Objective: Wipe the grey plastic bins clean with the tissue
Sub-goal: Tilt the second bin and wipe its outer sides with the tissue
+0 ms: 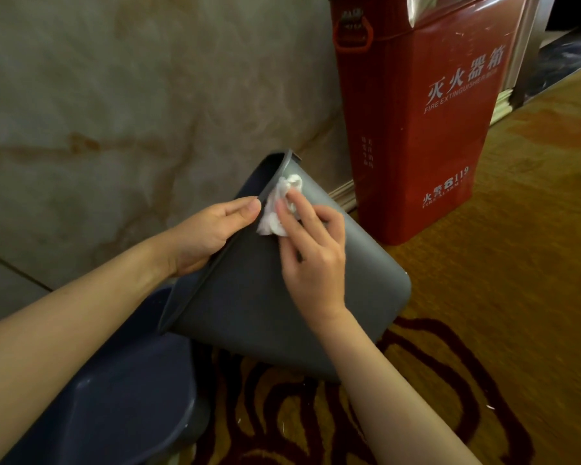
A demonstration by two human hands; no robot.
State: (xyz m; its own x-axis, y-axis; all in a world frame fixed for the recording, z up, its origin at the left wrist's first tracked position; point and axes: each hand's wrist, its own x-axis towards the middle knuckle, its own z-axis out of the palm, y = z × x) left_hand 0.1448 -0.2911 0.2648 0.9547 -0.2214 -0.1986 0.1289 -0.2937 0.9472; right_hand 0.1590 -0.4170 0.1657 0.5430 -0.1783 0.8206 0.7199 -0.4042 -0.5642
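Observation:
A grey plastic bin (249,297) is tipped on its side above the carpet, its mouth facing left and its base to the right. My left hand (208,236) grips the bin's rim, thumb on the outside. My right hand (312,260) presses a crumpled white tissue (279,206) flat against the bin's outer wall just below the rim. A second grey bin (121,397) stands at the lower left, partly behind my left forearm, its mouth facing up.
A red fire extinguisher box (423,122) stands right behind the tipped bin against a marble wall (98,112). A patterned gold and dark red carpet (500,297) covers the floor to the right and below.

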